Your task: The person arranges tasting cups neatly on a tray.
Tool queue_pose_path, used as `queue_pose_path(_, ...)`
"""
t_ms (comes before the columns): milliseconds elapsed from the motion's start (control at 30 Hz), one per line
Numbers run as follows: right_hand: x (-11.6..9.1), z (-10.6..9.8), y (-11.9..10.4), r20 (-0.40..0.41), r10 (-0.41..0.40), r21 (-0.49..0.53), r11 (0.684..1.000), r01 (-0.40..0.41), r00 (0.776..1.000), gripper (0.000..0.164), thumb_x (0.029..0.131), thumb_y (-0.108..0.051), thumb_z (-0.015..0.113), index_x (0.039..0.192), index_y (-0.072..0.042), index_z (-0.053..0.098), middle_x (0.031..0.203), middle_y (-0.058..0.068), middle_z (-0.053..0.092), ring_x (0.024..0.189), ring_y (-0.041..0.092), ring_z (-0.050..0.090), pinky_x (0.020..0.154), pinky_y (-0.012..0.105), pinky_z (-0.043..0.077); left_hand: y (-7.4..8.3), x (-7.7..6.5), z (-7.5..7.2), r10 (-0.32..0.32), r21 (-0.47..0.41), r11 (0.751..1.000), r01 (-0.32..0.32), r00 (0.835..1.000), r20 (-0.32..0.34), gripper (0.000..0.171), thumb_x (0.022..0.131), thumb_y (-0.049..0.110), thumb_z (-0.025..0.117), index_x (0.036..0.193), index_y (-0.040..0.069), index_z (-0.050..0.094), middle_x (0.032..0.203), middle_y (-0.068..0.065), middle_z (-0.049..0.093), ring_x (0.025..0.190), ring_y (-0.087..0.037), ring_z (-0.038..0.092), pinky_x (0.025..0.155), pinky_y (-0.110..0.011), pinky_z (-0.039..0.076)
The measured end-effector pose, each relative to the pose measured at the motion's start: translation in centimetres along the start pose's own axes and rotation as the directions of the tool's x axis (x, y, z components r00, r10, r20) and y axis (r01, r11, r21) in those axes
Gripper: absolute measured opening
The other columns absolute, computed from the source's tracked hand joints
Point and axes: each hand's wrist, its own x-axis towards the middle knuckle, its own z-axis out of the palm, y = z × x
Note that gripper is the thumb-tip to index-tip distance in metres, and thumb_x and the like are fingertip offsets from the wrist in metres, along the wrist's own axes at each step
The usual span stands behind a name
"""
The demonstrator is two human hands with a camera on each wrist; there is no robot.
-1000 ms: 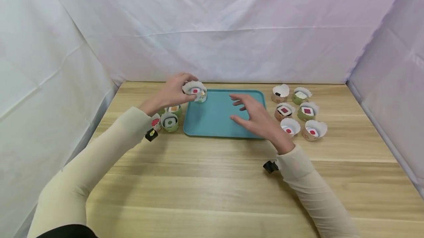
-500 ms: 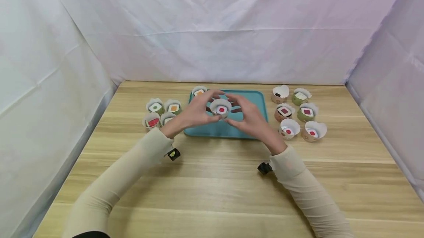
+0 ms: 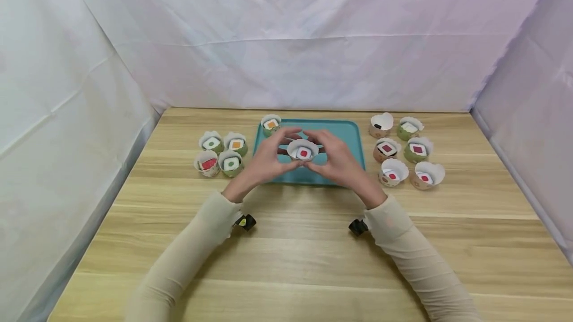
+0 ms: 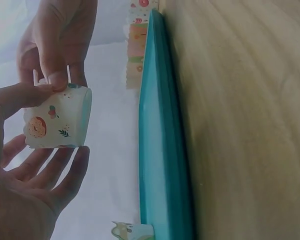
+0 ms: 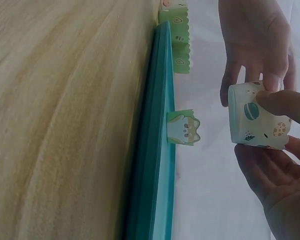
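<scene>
Both hands hold one white paper baking cup (image 3: 293, 150), raised above the blue tray (image 3: 346, 135) in the head view. Inside it sits a white block with a red centre (image 3: 304, 153). My left hand (image 3: 267, 159) grips the cup's left side between thumb and fingers. On the opposite side my right hand (image 3: 336, 159) does likewise, the two thumbs close together at the front. In the left wrist view the cup (image 4: 57, 120) shows a printed pattern and stays upright, well off the tray. A green paper cup with an orange-topped piece (image 3: 270, 124) stands at the tray's back left corner.
Left of the tray stand several filled cups, among them one with a red piece (image 3: 208, 163) and one with a green-centred piece (image 3: 231, 163). Several more stand on the right, including a brown one (image 3: 386, 149) and a green one (image 3: 418, 149). White cloth (image 3: 286, 38) hangs behind the wooden table (image 3: 295, 262).
My left hand has carried the white cup rightward from the tray's back left to its middle. The right hand has come onto the cup's other side and now grips it too.
</scene>
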Motion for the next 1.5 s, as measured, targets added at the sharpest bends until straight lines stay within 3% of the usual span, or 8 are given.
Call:
queue_pose_path(167,0.9,-0.4,0.2,0.042,0.043,0.01,0.999,-0.043,0.998,0.067,0.087,-0.01,0.083,0.145,0.002,0.053,0.127,0.02,0.06,0.107,0.03,0.063,0.09,0.044,0.06,-0.5,-0.3,-0.1,-0.036,-0.038,0.999,0.034,0.999,-0.033,0.075,0.09,0.021,0.081,0.154,0.011,0.043,0.144,-0.015,0.057,0.128,-0.029,0.06,0.097,-0.045,0.059)
queue_pose_path(367,3.9,-0.9,0.8,0.037,0.153,0.006,0.988,-0.153,0.988,0.062,0.088,-0.013,0.081,0.144,0.0,0.056,0.129,0.02,0.058,0.109,0.032,0.061,0.093,0.05,0.059,-0.9,-0.7,-1.3,-0.066,-0.049,0.997,0.062,0.994,-0.092,0.08,0.09,0.024,0.08,0.157,0.012,0.038,0.144,-0.014,0.057,0.129,-0.031,0.06,0.1,-0.051,0.056)
queue_pose_path(600,7.1,0.5,3.0,0.102,0.328,-0.041,0.945,-0.326,0.939,0.06,0.094,-0.022,0.075,0.147,-0.003,0.053,0.142,0.02,0.053,0.116,0.033,0.056,0.095,0.05,0.053,-0.9,-1.3,-3.8,-0.063,-0.027,0.998,0.059,0.98,-0.19,0.065,0.091,0.021,0.08,0.148,0.015,0.051,0.14,-0.011,0.062,0.125,-0.03,0.063,0.098,-0.053,0.057)
queue_pose_path(733,8.0,1.7,5.0,0.14,0.406,-0.042,0.914,-0.404,0.903,0.06,0.095,-0.022,0.074,0.147,-0.001,0.052,0.143,0.021,0.051,0.116,0.034,0.054,0.094,0.05,0.051,-1.0,-1.8,-6.1,-0.103,-0.023,0.995,0.101,0.962,-0.252,0.06,0.093,0.023,0.078,0.147,0.017,0.053,0.141,-0.008,0.062,0.128,-0.029,0.06,0.101,-0.051,0.056)
queue_pose_path(867,8.6,2.5,6.5,0.156,0.465,-0.034,0.884,-0.466,0.871,0.06,0.095,-0.02,0.074,0.147,0.0,0.052,0.145,0.021,0.05,0.117,0.033,0.053,0.095,0.049,0.052,-1.4,-2.6,-8.8,-0.152,-0.04,0.988,0.147,0.931,-0.331,0.06,0.093,0.022,0.077,0.148,0.017,0.052,0.144,-0.007,0.06,0.131,-0.028,0.058,0.106,-0.049,0.052)
queue_pose_path(1033,9.2,3.0,7.2,0.17,0.497,0.0,0.863,-0.505,0.851,0.06,0.094,-0.018,0.074,0.146,0.0,0.05,0.144,0.021,0.052,0.117,0.034,0.055,0.095,0.049,0.053,-2.2,-3.6,-12.0,-0.197,-0.034,0.979,0.201,0.891,-0.409,0.058,0.093,0.021,0.077,0.146,0.015,0.054,0.144,-0.009,0.06,0.131,-0.028,0.058,0.107,-0.051,0.051)
queue_pose_path(1167,9.5,3.4,7.2,0.201,0.504,-0.004,0.858,-0.514,0.84,0.061,0.096,-0.017,0.072,0.148,-0.001,0.045,0.143,0.021,0.053,0.116,0.034,0.056,0.094,0.049,0.052,-3.2,-4.6,-13.6,-0.248,0.001,0.961,0.277,0.861,-0.443,0.053,0.095,0.025,0.075,0.143,0.013,0.057,0.142,-0.009,0.062,0.13,-0.026,0.058,0.106,-0.051,0.052)
queue_pose_path(1500,10.2,4.3,7.0,0.216,0.535,-0.028,0.84,-0.542,0.817,0.064,0.095,-0.015,0.071,0.15,-0.001,0.041,0.135,0.02,0.056,0.104,0.031,0.055,0.087,0.045,0.051,-5.3,-5.5,-14.9,-0.291,0.08,0.93,0.359,0.85,-0.439,0.053,0.097,0.03,0.073,0.142,0.009,0.057,0.143,-0.012,0.061,0.132,-0.033,0.057,0.105,-0.054,0.052)
